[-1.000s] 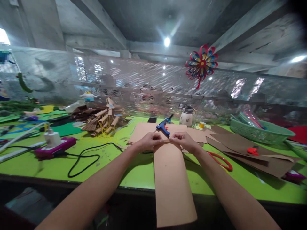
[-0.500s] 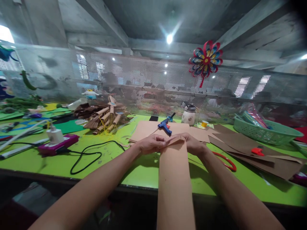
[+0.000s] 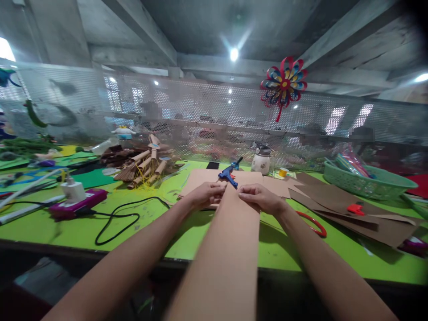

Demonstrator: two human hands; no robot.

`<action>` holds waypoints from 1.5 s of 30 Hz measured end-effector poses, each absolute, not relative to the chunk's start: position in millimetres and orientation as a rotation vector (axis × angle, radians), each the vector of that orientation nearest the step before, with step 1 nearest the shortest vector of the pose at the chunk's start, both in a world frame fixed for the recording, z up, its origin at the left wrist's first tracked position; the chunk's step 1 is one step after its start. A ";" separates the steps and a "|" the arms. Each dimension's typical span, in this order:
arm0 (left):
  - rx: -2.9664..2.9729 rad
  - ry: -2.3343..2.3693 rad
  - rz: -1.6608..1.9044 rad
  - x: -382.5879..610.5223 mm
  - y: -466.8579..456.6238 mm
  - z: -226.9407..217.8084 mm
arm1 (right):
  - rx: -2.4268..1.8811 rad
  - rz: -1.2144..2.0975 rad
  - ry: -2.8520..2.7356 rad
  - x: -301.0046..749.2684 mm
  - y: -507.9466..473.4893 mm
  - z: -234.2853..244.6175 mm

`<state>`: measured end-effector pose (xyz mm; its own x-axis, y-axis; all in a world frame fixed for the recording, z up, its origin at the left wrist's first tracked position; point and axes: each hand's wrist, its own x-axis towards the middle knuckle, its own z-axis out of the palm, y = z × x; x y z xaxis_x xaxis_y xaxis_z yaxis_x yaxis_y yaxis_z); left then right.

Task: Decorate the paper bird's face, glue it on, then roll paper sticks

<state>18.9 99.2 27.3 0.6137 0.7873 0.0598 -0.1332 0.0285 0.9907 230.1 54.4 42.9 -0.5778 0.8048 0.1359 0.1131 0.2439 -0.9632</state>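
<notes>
A long tan sheet of craft paper (image 3: 230,249) stretches from between my hands down past the table's front edge. Its far right corner is pinched by my right hand (image 3: 262,197), thumb on top. On the other side, my left hand (image 3: 207,195) has its fingers curled closed at the sheet's far left edge. Just beyond the hands, a blue glue gun (image 3: 229,175) lies on a stack of tan paper (image 3: 197,178). The sheet's lower end runs out of view.
Brown paper sheets (image 3: 324,200) lie to the right with an orange-red tool (image 3: 356,208) on them, beside a green basket (image 3: 371,183). A red-orange handle (image 3: 314,225) is near my right forearm. Leftward are a purple power strip (image 3: 78,203), black cable (image 3: 117,215) and rolled brown-paper pieces (image 3: 143,167).
The folded-over far edge of the sheet now lies flat. My hands have moved slightly apart, and the sheet's near end has swung and widened toward the left.
</notes>
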 end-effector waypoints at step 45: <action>2.194 0.754 0.796 21.7 98.7 26.1 | -1.040 1.119 -1.625 220.5 64.2 32.0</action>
